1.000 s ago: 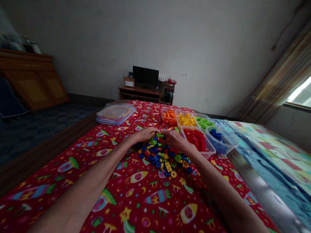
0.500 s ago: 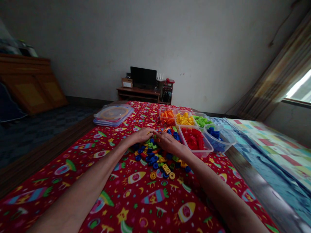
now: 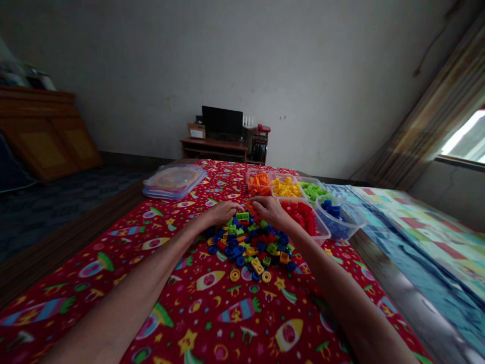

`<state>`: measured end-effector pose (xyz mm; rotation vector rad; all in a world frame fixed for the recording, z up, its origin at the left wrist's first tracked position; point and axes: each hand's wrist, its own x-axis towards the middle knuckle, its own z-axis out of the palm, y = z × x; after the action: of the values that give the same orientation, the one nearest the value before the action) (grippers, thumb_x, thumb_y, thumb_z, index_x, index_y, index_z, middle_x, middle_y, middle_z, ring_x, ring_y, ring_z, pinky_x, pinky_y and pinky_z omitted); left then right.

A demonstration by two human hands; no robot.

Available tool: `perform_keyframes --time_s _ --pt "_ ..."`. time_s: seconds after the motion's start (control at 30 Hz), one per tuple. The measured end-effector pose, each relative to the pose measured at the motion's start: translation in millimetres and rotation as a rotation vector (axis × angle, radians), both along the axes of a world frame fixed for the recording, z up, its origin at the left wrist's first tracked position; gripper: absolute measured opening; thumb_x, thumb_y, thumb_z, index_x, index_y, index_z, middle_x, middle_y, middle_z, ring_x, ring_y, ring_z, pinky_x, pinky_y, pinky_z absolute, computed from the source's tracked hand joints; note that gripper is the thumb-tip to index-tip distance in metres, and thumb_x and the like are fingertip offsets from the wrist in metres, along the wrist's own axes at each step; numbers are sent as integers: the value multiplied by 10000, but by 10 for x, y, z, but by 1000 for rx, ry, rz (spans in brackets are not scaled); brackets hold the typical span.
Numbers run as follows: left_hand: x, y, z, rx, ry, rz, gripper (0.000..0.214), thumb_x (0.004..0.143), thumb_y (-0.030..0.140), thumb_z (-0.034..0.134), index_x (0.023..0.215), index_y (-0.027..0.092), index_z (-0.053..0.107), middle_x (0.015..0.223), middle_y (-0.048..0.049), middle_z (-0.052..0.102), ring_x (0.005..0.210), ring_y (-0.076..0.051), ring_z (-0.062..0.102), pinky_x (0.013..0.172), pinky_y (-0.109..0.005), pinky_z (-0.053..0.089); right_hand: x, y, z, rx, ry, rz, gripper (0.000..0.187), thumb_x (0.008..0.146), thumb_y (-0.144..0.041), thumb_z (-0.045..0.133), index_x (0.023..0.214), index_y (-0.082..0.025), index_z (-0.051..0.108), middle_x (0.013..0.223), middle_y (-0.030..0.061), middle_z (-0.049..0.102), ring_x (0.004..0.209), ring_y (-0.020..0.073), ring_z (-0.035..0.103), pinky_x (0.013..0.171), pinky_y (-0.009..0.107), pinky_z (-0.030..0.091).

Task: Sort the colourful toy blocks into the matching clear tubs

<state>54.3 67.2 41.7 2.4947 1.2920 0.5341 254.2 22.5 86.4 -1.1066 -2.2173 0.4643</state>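
A mixed pile of toy building bricks (image 3: pixel 248 245) in blue, green, yellow and red, with small wheels among them, lies on the red patterned cloth. My left hand (image 3: pixel 224 212) is at the pile's far left edge, its fingers curled in; what they hold, if anything, is hidden. A green brick (image 3: pixel 242 216) lies just below its fingertips. Above the far side of the pile, my right hand (image 3: pixel 270 210) pinches an orange brick (image 3: pixel 250 207) between thumb and fingers. The right hand and wrist partly cover the tub of red bricks (image 3: pixel 305 217).
Beyond the right hand stand tubs of orange bricks (image 3: pixel 259 183), yellow bricks (image 3: pixel 287 187) and green bricks (image 3: pixel 313 191). A round tub of blue bricks (image 3: pixel 332 210) is at the right. Stacked clear lids (image 3: pixel 174 179) lie at the left. A bed (image 3: pixel 409 227) adjoins the table's right.
My right hand has risen from the pile and moved slightly away and right, now with an orange brick. My left hand stays nearly in place. The view has shifted slightly.
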Motion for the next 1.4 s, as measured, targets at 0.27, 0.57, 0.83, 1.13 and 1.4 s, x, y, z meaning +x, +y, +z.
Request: perform_keyframes --time_s 0.27,0.57,0.83,1.13,1.4 --pt "-10 -23 32 25 -26 -48 367 803 169 372 982 176 692 1014 -27 715 928 -158 634 856 -233 474 67 77 -55 -239 193 37 270 803 -206 501 959 -119 703 800 31 683 659 113 566 607 211 428" --pt "-84 -28 115 195 -115 -109 299 849 271 430 980 177 681 1026 -57 687 987 -181 610 918 -298 461 142 859 656 23 -105 -384 274 830 -200 478 836 -85 726 689 65 677 593 113 576 549 192 389" --pt "-468 177 -143 185 -184 259 371 827 263 360 976 146 680 1055 -100 696 1023 -230 616 963 -369 449 13 1419 856 184 -290 -502 323 887 -262 456 986 -86 709 959 158 707 901 195 638 748 236 430" --pt "-588 170 -303 122 -220 246 419 855 347 311 980 163 666 1063 -91 690 1022 -217 616 950 -345 459 -180 1704 778 270 -321 -391 333 901 -310 458 1076 -117 666 997 125 691 910 173 605 773 234 410" --pt "-577 241 -345 174 -190 180 388 858 311 309 885 181 674 982 -74 705 973 -197 619 935 -331 461 -146 1679 722 141 -454 -272 233 853 -163 504 980 -100 689 961 107 698 885 173 620 746 230 418"
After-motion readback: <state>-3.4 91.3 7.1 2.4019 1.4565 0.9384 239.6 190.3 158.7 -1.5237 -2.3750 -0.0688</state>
